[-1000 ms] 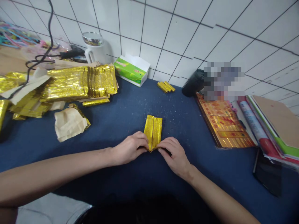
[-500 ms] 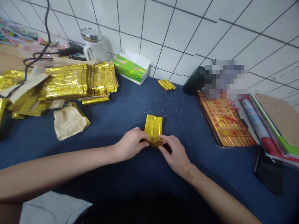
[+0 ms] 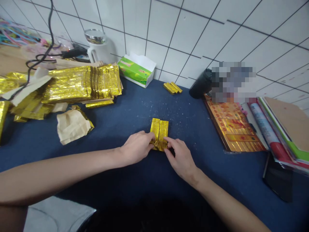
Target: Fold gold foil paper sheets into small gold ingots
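Left hand (image 3: 137,147), fingers curled and thumb drawn in, grips the left edge of a folded gold foil sheet (image 3: 163,128) near its lower end. Right hand (image 3: 181,158) pinches the lower right corner of the same sheet, index finger set above and thumb below. The sheet lies between the two hands on the blue counter (image 3: 120,122); a seam runs lengthwise down its middle, and its near end is folded over in a short band.

To the left, beyond the left forearm, rests a crumpled sheet (image 3: 72,125), pale side up with gold showing at its right edge. Behind it spreads a large stack of gold foil sheets (image 3: 72,84), with one narrow gold strip (image 3: 99,104) along its near side. A white mug (image 3: 98,51) with a shiny top stands behind the stack; a green tissue pack (image 3: 134,71) sits just beside the stack, near the tiled wall (image 3: 180,29). Small folded gold pieces (image 3: 172,88) lie farther right, close to a tilted black cylinder (image 3: 200,85). At right, an orange-gold packet (image 3: 238,129) lies flat beside a pile of folders (image 3: 287,119).
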The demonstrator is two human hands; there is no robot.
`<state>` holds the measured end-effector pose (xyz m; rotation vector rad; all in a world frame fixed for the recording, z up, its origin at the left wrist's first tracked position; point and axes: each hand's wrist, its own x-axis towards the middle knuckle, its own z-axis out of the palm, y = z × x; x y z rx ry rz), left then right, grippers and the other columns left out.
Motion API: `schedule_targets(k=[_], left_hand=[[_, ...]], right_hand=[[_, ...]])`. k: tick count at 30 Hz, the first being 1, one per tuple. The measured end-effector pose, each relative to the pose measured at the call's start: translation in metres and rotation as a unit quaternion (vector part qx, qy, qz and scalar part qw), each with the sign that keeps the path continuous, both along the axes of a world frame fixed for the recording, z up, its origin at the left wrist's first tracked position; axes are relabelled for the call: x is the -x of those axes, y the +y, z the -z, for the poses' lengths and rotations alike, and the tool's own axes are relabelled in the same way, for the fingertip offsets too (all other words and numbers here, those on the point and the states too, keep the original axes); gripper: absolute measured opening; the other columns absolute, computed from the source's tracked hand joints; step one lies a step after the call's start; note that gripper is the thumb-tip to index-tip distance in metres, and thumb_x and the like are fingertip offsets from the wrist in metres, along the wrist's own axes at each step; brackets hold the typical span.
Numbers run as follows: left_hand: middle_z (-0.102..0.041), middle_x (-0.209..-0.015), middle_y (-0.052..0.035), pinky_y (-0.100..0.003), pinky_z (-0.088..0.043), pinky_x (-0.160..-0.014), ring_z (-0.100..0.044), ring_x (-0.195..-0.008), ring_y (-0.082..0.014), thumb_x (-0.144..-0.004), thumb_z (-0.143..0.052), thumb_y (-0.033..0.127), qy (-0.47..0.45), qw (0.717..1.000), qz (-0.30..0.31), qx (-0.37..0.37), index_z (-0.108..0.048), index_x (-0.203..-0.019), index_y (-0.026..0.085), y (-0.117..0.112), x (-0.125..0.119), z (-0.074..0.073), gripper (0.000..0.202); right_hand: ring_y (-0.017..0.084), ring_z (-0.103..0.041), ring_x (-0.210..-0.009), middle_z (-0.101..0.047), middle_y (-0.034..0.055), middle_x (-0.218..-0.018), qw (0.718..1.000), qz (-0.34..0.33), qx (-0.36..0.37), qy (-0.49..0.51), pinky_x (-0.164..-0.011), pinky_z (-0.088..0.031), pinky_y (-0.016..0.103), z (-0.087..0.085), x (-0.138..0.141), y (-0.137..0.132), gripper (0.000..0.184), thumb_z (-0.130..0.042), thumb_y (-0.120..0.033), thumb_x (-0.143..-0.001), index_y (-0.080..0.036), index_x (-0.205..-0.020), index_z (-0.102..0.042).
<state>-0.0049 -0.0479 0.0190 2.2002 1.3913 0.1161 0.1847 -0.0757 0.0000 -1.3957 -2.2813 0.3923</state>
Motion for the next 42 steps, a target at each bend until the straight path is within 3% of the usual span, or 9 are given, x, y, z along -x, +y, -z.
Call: schedule_targets(k=[8,20,42], left_hand=[[-0.061,-0.081,-0.006,-0.03,-0.047,-0.066,-0.059,-0.076,-0.0203,-0.084,-0.044,0.02,0.05,0.997,0.041,-0.044,-0.052,-0.09,0.015,-0.001,-0.002,-0.005,0.012],[-0.062,-0.084,-0.0064,-0.034,-0.048,-0.068,-0.058,-0.078,-0.0218,-0.082,-0.043,0.012,0.056,0.99,0.066,-0.113,-0.049,-0.092,0.014,-0.004,-0.005,0.004,0.011],[-0.061,-0.084,-0.0072,-0.033,-0.049,-0.067,-0.061,-0.079,-0.0222,-0.083,-0.051,0.022,0.048,0.995,0.015,-0.085,-0.044,-0.105,0.015,-0.003,-0.003,0.005,0.024]], right_hand=[[0.02,-0.055,-0.073,-0.06,0.005,-0.077,1.0,0.007,-0.012,-0.015,-0.072,-0.047,0.039,0.001,0.003,0.001,0.031,-0.044,-0.012,-0.079,-0.016,-0.109,-0.051],[0.021,-0.052,-0.07,-0.061,0.0066,-0.076,0.998,0.009,-0.031,-0.055,-0.067,-0.046,0.039,0.005,0.003,-0.001,0.028,-0.043,-0.011,-0.08,-0.015,-0.106,-0.052],[0.023,-0.053,-0.072,-0.059,0.0074,-0.078,0.991,0.026,-0.063,-0.118,-0.065,-0.044,0.038,0.001,0.008,-0.007,0.03,-0.042,-0.014,-0.082,-0.016,-0.11,-0.052]])
